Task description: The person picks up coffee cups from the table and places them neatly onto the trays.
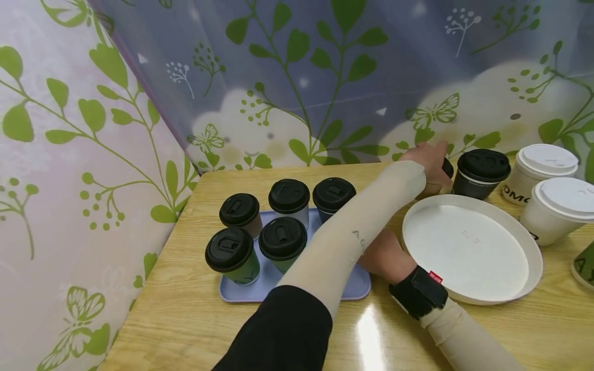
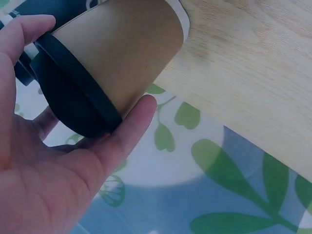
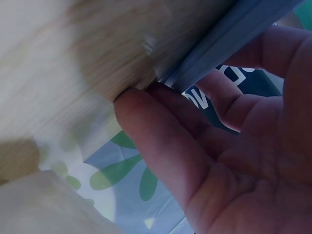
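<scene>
My left hand reaches across to the back of the table. In the left wrist view it grips a brown paper cup with a black lid, thumb and fingers on either side around the lid. Beside that cup stands a dark cup with a black lid. My right hand, partly behind the left forearm, holds the right edge of a blue tray; the right wrist view shows the rim between its fingers. On the tray stand several black-lidded cups, among them a green cup.
A round white tray lies to the right of my hands. Beyond it stand white-lidded cups and, at the right edge, a green cup. A patterned wall covering borders the table at the back and left.
</scene>
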The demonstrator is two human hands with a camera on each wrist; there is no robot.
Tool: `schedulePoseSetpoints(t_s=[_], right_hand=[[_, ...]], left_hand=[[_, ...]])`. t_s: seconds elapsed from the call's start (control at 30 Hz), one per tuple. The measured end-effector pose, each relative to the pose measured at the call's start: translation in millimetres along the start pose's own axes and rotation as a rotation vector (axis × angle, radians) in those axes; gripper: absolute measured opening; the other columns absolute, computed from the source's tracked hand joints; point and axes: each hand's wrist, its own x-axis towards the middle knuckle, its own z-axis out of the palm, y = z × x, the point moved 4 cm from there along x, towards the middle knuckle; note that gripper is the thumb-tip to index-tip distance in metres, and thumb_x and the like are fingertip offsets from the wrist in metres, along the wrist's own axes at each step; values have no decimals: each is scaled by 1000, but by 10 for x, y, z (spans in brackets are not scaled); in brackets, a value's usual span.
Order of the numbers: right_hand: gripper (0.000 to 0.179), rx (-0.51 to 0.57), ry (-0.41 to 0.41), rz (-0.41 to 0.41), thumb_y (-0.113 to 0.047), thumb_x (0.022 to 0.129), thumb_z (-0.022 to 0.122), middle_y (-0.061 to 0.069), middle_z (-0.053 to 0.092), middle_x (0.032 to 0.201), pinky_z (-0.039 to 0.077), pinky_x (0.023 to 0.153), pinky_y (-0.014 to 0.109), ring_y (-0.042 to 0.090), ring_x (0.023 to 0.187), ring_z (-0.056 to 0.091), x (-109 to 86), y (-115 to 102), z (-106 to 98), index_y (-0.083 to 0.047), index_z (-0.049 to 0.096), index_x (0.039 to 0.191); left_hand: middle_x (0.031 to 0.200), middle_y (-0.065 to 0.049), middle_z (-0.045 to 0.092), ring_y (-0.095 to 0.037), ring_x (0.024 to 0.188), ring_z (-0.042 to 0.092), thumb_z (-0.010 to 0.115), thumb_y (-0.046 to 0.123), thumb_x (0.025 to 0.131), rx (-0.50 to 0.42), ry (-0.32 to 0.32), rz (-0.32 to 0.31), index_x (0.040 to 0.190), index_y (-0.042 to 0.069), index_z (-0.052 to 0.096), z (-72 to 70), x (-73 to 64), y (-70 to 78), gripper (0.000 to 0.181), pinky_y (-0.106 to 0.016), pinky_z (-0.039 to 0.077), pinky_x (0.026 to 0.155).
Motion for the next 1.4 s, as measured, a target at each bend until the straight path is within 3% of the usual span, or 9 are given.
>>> schedulePoseSetpoints(t_s=[0.13,0.3,0.4,0.57,0.73,0.83,1.07,1.23,1.4], right_hand=[[12,-41,-56,29,-9,95,62,12,57,87,52,62,37,23,74,58,17,-2,19,3,60,93],[36,-29,-131,100,-8,96,58,28,58,113,54,61,41,33,88,61,43,7,44,12,53,126],[45,-39,-144,102,-8,95,61,31,57,121,55,62,43,38,96,61,50,11,47,11,49,134],[49,-55,-136,73,-6,92,67,26,61,121,56,70,49,41,102,62,57,12,34,5,51,138],[51,-120,-155,43,-8,93,69,26,62,120,57,71,49,41,97,63,65,2,37,7,54,139],[43,-155,-167,36,-9,94,68,26,62,111,57,68,48,39,91,63,70,0,50,10,59,131],[42,-129,-158,44,-9,94,67,26,62,114,58,68,49,39,92,64,83,20,81,7,56,131],[44,-117,-143,33,-8,93,68,24,63,114,59,69,49,38,91,64,94,18,83,5,55,133],[45,-86,-91,10,-4,90,68,23,63,110,59,66,49,39,93,66,78,5,59,4,54,132]], left_hand=[[155,19,38,-8,138,45,72,57,90,-13,-25,67,160,45,19,-51,27,29,88,-29,43,105],[159,13,30,-11,132,48,71,59,90,-32,3,114,157,46,25,-188,-51,86,82,-29,44,103],[164,8,21,-12,129,49,69,61,91,-40,8,118,159,51,21,-261,-128,108,84,-29,45,100],[166,7,18,-13,136,42,65,65,91,12,15,141,159,53,20,-367,-272,148,83,-29,43,103],[161,8,26,-13,131,45,66,65,90,25,37,161,157,51,28,-440,-400,176,78,-28,43,102],[159,6,28,-14,129,46,68,65,90,30,39,172,154,49,32,-460,-473,178,75,-29,43,101],[152,9,34,-13,122,45,66,67,89,56,39,211,154,47,33,-508,-672,190,75,-28,43,97],[137,14,47,-9,115,49,70,64,88,53,52,276,151,41,39,-554,-848,167,74,-26,44,90],[138,17,48,-10,122,47,71,63,88,39,34,299,153,40,37,-548,-1019,86,76,-27,45,92]])
